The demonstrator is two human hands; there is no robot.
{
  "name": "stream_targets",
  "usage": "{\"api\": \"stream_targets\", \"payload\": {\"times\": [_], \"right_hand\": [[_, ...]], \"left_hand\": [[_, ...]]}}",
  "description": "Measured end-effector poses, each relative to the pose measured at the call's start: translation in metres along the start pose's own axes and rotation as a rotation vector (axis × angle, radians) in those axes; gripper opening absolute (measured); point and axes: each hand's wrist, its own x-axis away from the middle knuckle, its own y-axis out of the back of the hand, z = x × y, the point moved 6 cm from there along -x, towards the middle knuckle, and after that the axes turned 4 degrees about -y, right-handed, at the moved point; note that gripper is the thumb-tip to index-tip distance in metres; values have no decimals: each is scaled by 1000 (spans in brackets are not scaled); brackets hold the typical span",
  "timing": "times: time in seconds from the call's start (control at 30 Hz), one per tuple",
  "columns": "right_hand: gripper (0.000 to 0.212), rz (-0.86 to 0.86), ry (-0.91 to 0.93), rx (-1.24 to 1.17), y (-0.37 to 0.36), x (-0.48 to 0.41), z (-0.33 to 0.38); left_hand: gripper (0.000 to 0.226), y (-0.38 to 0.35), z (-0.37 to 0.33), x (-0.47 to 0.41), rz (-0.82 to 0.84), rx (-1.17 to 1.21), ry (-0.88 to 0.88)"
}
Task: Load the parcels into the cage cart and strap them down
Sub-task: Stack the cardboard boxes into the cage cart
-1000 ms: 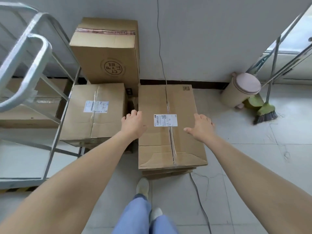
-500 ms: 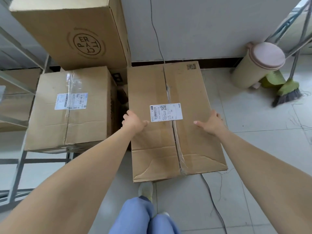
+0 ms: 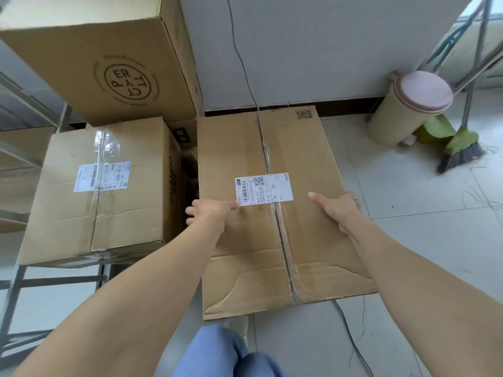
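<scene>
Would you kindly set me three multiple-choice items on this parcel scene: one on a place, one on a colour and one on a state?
1. Where does the bin stand relative to the central parcel?
A. On top of it
B. Beyond its far right corner
C. To its left

2. What colour is the bin's lid?
A. Blue
B. Black
C. Pink

3. How do the hands meet the central parcel?
A. The left hand and right hand grip opposite side edges
B. Both lie flat on its near edge
C. Only one touches it

Answers:
1 B: the bin shows just past the parcel's far right corner.
2 C: its round top is pale pink.
3 A: each thumb lies on top while the fingers wrap over a side edge.
</scene>
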Motion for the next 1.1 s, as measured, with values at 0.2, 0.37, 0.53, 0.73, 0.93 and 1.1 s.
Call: {"api": "stream_targets", "payload": {"times": [0.2, 0.37, 0.53, 0.73, 0.93, 1.1], "right_hand": [[113, -49, -37, 33, 33, 38, -12], [113, -102, -34, 68, 72, 81, -16], [107, -140, 9, 87, 125, 138, 5], [108, -205, 148, 59, 200, 225, 60], [112, -277, 324, 68, 258, 332, 141], [114, -272, 498, 11, 266, 414, 207]], "left_hand": [[93, 13, 4, 38, 14, 112, 19], [97, 37, 0, 84, -26, 158, -17], [98, 88, -28, 147, -63, 156, -110], [98, 162, -53, 225, -87, 283, -182], [97, 268, -74, 295, -177, 402, -273], [104, 375, -76, 332, -286, 473, -332]]}}
